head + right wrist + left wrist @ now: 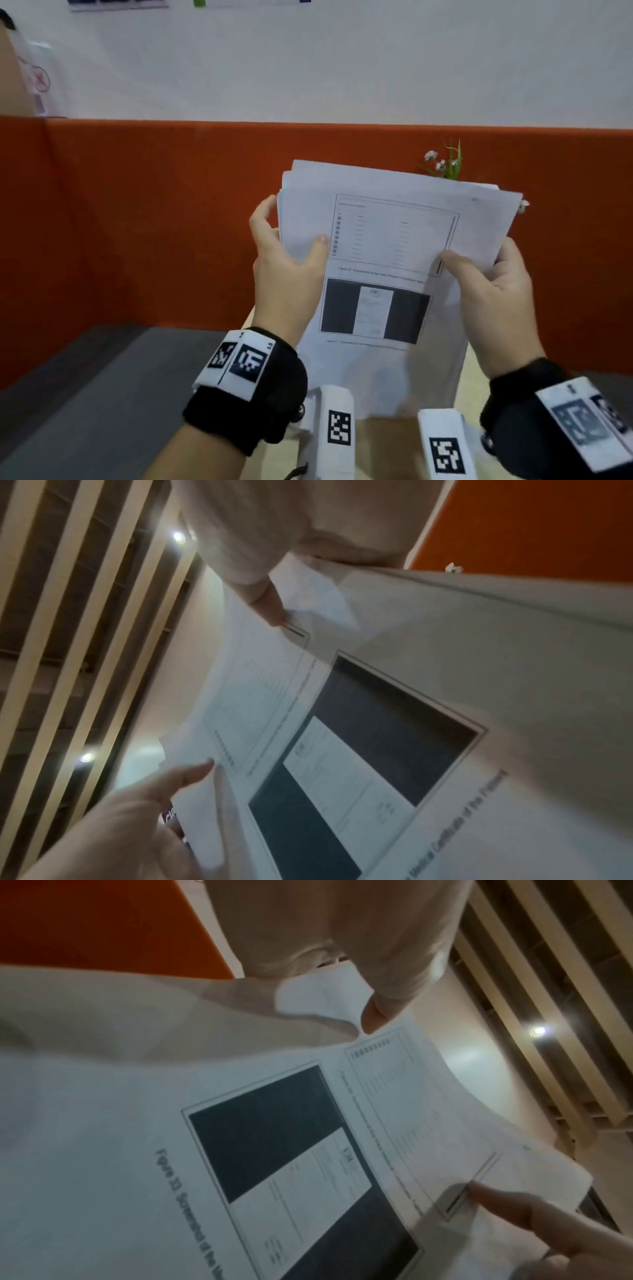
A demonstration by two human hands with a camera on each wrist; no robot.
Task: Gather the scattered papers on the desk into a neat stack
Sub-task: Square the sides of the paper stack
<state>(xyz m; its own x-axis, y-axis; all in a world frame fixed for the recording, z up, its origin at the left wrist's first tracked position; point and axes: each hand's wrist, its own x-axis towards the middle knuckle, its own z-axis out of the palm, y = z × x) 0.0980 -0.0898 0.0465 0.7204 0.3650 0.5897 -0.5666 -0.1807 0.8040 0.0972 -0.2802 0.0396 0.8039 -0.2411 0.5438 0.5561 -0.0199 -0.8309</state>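
One orange partition (137, 222) behind, one grey desk (85, 394) at lower left. One bundle of papers (383, 246) held upright above desk's near edge, sheet count unclear, top edges fanned unevenly. Two hands: left hand (284, 260) pinches bundle's left edge, thumb on front, fingers behind; right hand (493, 284) pinches right edge likewise. One small flowering plant (445, 164) behind papers' top right corner.

Office: orange desk partition (137, 219), papers (387, 240).
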